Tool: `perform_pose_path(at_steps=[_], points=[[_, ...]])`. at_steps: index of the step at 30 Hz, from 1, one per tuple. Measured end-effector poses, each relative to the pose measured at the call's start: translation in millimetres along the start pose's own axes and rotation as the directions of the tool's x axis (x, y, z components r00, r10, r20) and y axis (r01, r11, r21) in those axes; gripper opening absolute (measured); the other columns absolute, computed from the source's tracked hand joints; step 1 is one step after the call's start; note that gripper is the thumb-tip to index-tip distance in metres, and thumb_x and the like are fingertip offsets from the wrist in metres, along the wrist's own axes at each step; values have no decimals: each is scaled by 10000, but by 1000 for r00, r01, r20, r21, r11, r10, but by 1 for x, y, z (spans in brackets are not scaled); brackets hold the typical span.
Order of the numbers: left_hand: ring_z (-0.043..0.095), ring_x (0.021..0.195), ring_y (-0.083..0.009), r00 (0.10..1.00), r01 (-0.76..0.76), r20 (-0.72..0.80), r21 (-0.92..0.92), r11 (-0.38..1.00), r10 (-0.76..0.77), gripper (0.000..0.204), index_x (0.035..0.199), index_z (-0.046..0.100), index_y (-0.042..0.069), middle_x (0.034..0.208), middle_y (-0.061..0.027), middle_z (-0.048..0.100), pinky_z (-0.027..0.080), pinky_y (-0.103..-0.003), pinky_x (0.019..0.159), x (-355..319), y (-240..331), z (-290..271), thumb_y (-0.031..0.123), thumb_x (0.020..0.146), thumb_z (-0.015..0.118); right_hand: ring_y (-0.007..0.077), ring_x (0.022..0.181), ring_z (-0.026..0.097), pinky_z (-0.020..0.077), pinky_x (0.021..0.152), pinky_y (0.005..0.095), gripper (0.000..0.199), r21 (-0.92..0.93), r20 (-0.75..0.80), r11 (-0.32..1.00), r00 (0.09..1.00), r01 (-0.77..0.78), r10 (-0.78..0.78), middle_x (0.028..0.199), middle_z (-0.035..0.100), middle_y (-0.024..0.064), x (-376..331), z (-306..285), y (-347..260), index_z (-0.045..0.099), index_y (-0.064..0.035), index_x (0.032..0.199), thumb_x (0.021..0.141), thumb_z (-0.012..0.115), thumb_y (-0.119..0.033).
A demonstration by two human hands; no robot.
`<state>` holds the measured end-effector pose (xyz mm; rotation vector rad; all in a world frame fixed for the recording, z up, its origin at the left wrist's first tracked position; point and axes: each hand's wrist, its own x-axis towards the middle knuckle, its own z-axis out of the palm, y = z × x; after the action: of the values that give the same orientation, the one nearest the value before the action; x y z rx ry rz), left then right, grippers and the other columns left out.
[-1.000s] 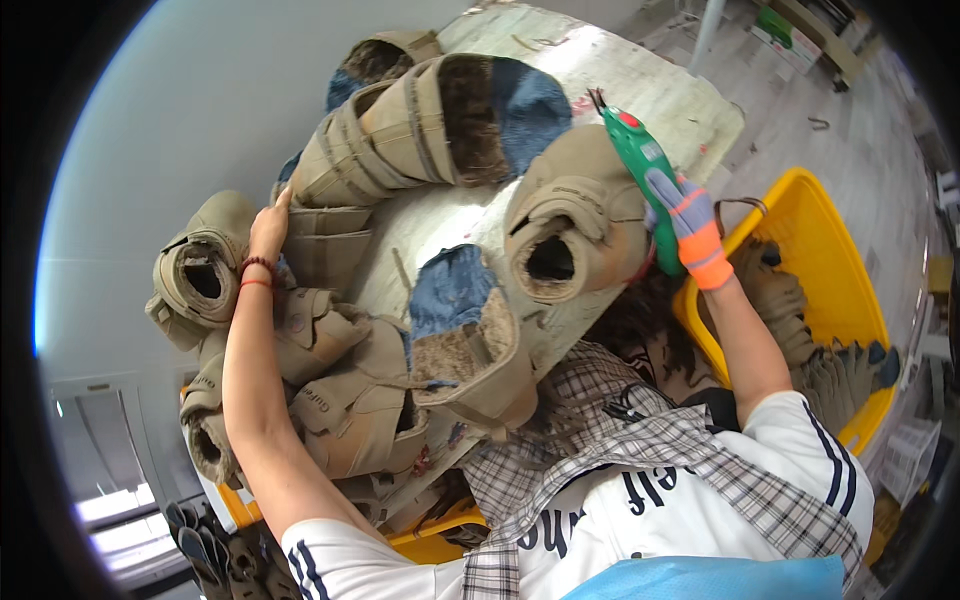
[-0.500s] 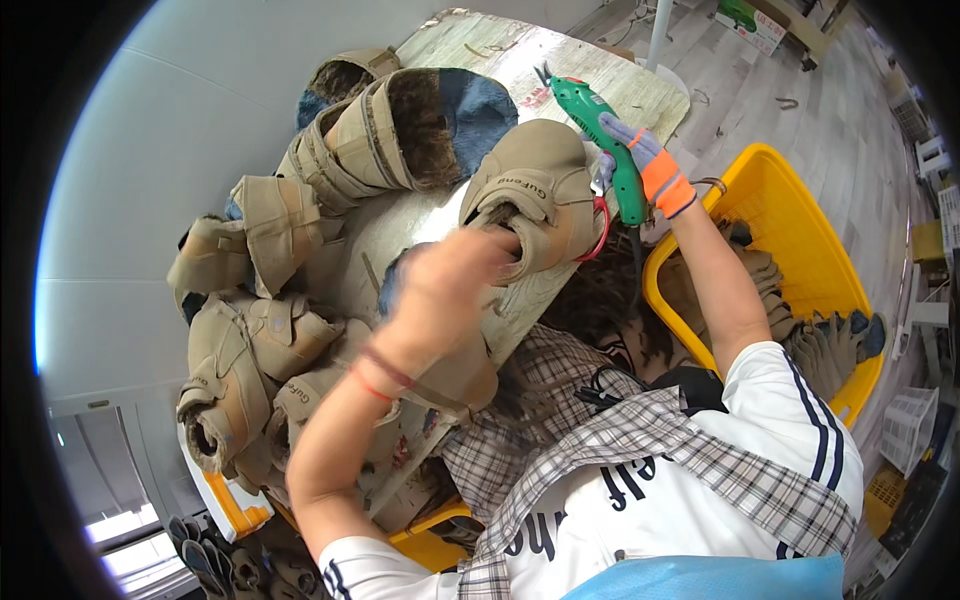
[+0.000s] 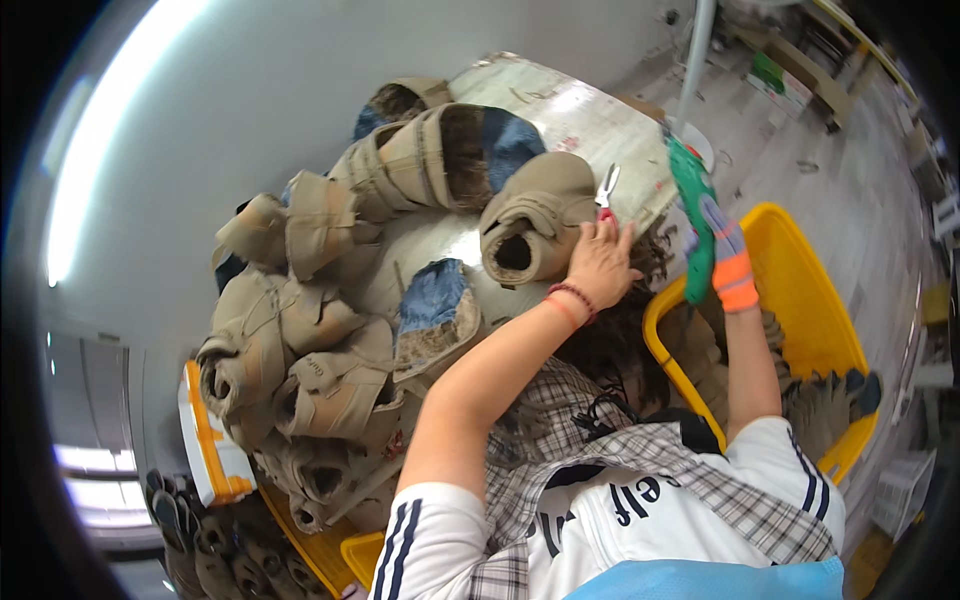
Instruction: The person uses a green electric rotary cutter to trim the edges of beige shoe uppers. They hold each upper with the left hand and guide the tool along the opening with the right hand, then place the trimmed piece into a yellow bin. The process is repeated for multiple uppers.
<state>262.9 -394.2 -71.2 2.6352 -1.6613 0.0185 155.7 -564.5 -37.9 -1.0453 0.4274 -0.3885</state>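
Note:
My left hand (image 3: 601, 268), bare with a beaded bracelet at the wrist, lies palm down beside a tan fur-lined shoe upper (image 3: 545, 195). Its fingers are slightly apart. The fingertips touch the red handle of a small pair of scissors (image 3: 608, 184), whose metal blades point away from me; the hand covers most of the handle. In a grey and orange glove, my right hand (image 3: 727, 255) is closed around green electric scissors (image 3: 692, 180), held upright above the table's right edge.
More tan shoe uppers (image 3: 325, 225) are heaped along the left of the worn table (image 3: 540, 85). One with a blue lining (image 3: 435, 300) lies near the middle. A yellow basket (image 3: 800, 285) with stacked uppers stands right. Dark fur scraps (image 3: 600, 350) hang below the table edge.
My left hand has left the shoe upper's opening and moved right onto the scissors' handle. The right hand has carried the electric scissors right and nearer. The view has shifted.

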Motion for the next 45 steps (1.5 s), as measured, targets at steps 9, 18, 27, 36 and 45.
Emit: perform_pose_path(at_steps=[9,18,27,36,45], points=[[542,1030,-360,930,148,-207,-544,826,-303,372,962,624,7,1075,-200,588,438,-420,876,64,-59,-47,352,823,619,106,514,443,379,481,259,423,-35,-15,999,1000,23,-24,606,434,9,-45,-21,1,557,15,1088,924,537,-374],[520,1133,-343,349,906,-488,-41,420,-800,1133,1457,11,54,1198,-207,549,289,-487,1010,-152,-235,-171,341,667,772,121,494,449,384,474,264,484,-98,-61,993,995,72,-79,593,434,17,-65,-33,20,543,46,1144,943,492,-392],[618,922,-267,485,740,-409,-280,612,-773,336,959,644,32,928,-142,662,471,-354,808,-194,-312,-260,141,665,763,111,491,445,388,475,259,491,-123,-84,992,996,0,-11,594,437,1,-70,-25,23,547,36,1145,930,517,-404],[535,1109,-343,382,758,-595,-236,608,-707,362,1100,598,32,1196,-227,556,441,-389,895,-195,-415,-242,25,778,435,114,487,465,398,460,270,440,-149,-26,988,999,43,-47,592,452,8,-64,-7,30,573,-3,1056,917,532,-419],[479,1050,-412,54,783,-429,-541,305,-902,291,1022,506,-56,1133,-286,458,370,-431,963,-190,-308,-81,39,748,481,106,492,454,378,459,249,451,-192,-80,981,996,14,-30,594,446,1,-68,-18,35,574,-3,1096,920,526,-415]])
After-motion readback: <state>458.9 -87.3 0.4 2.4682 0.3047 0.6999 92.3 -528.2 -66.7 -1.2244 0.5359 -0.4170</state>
